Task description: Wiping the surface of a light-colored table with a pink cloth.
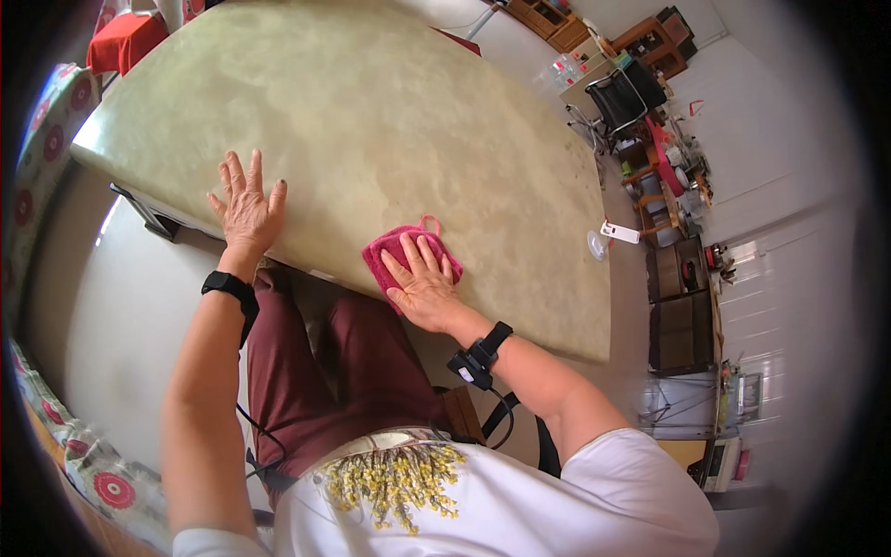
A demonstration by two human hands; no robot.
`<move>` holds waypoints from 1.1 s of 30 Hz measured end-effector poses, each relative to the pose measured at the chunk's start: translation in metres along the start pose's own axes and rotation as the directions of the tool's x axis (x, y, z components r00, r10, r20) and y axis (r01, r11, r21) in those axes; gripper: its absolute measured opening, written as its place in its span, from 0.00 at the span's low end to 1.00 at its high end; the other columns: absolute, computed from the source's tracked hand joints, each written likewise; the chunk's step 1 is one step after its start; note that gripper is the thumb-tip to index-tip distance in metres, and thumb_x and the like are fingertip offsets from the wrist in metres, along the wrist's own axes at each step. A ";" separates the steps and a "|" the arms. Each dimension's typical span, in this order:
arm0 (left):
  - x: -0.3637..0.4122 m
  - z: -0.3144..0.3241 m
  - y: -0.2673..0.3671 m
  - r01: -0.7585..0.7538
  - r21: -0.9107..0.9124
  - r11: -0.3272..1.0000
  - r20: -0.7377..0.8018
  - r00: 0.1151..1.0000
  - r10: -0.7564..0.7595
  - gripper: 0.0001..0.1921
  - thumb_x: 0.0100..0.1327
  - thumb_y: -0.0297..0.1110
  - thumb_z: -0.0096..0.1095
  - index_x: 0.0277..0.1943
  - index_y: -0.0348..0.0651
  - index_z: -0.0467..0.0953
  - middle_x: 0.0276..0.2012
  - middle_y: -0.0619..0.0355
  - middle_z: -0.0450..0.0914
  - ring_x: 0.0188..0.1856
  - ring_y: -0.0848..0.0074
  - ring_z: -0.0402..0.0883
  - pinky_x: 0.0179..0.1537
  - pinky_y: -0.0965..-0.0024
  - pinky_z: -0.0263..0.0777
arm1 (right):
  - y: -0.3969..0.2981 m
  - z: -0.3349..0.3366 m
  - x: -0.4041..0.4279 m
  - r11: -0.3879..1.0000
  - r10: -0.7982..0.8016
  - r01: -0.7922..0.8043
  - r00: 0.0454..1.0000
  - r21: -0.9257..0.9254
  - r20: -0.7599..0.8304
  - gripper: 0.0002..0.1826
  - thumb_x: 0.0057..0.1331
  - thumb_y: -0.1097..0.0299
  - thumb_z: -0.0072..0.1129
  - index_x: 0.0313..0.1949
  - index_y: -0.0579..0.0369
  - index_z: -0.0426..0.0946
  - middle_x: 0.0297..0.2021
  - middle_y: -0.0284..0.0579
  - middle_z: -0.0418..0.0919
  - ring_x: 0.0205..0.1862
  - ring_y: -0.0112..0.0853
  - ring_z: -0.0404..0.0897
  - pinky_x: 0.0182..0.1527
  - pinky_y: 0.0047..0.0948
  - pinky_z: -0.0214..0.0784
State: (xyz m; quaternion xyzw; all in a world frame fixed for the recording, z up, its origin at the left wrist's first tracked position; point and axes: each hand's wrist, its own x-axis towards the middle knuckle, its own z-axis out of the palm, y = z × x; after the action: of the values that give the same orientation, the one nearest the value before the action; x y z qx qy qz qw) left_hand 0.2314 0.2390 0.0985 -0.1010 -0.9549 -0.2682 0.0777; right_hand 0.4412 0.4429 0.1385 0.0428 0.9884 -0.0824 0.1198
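A folded dark pink cloth (376, 259) with a small loop lies on the table top (334, 104), close to its near edge. My right hand (424, 282) rests flat on this cloth, fingers slightly apart, pressing it to the surface. To the left, my left hand (248, 209) is spread over the near edge of the table, palm down, with nothing in it. Each wrist wears a black strap; the one on the right carries a small device with a cable.
A white object (619, 232) and a clear round piece (596, 246) are at the table's right edge. A red-covered stool or box (127, 43) stands beyond the far left corner. At the right are a black office chair (618, 97) and cluttered furniture. Patterned fabric hangs at the left.
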 end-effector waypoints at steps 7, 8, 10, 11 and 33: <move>0.015 -0.009 -0.003 -0.155 0.277 0.948 0.054 0.988 0.145 0.31 0.63 0.49 0.49 0.68 0.58 0.54 0.72 0.56 0.43 0.73 0.65 0.39 0.66 0.41 0.32 | 0.018 -0.014 0.064 0.997 -0.036 0.037 0.999 -0.067 0.024 0.31 0.67 0.48 0.39 0.69 0.33 0.48 0.71 0.50 0.35 0.71 0.51 0.32 0.66 0.61 0.29; 0.019 -0.008 -0.003 -0.155 0.278 0.948 0.070 0.988 0.140 0.31 0.63 0.49 0.49 0.68 0.58 0.54 0.72 0.56 0.43 0.73 0.65 0.39 0.66 0.41 0.32 | 0.021 -0.018 0.081 0.997 -0.026 0.029 0.999 -0.076 0.039 0.32 0.67 0.47 0.39 0.69 0.34 0.47 0.71 0.50 0.35 0.71 0.51 0.32 0.65 0.62 0.29; 0.018 -0.012 -0.001 -0.159 0.346 0.924 0.079 0.987 0.140 0.31 0.62 0.49 0.50 0.67 0.57 0.56 0.71 0.55 0.45 0.72 0.64 0.42 0.65 0.40 0.36 | 0.024 -0.025 0.118 0.996 -0.053 0.053 0.999 -0.073 0.003 0.32 0.67 0.46 0.39 0.68 0.35 0.48 0.70 0.51 0.36 0.71 0.52 0.32 0.65 0.64 0.30; 0.019 -0.005 -0.009 -0.161 0.322 0.933 -0.023 0.984 0.178 0.31 0.61 0.49 0.52 0.67 0.56 0.57 0.70 0.56 0.48 0.72 0.64 0.44 0.65 0.39 0.39 | 0.031 -0.026 0.137 0.994 -0.085 0.081 0.995 -0.073 -0.056 0.32 0.66 0.45 0.39 0.68 0.35 0.49 0.70 0.51 0.37 0.71 0.53 0.33 0.64 0.66 0.31; 0.023 0.005 -0.012 -0.100 0.339 0.935 -0.080 0.988 0.134 0.28 0.62 0.53 0.50 0.63 0.53 0.64 0.69 0.57 0.53 0.71 0.68 0.48 0.66 0.46 0.41 | 0.044 -0.034 0.197 0.999 -0.048 0.047 0.998 -0.022 -0.027 0.34 0.65 0.43 0.36 0.69 0.37 0.47 0.70 0.53 0.38 0.71 0.54 0.38 0.66 0.59 0.33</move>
State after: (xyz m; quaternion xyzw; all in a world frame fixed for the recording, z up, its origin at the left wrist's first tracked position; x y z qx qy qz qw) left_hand 0.2064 0.2353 0.0930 -0.1293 -0.9736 -0.1020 0.1582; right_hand 0.2470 0.5053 0.1165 0.0193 0.9916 -0.0742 0.1046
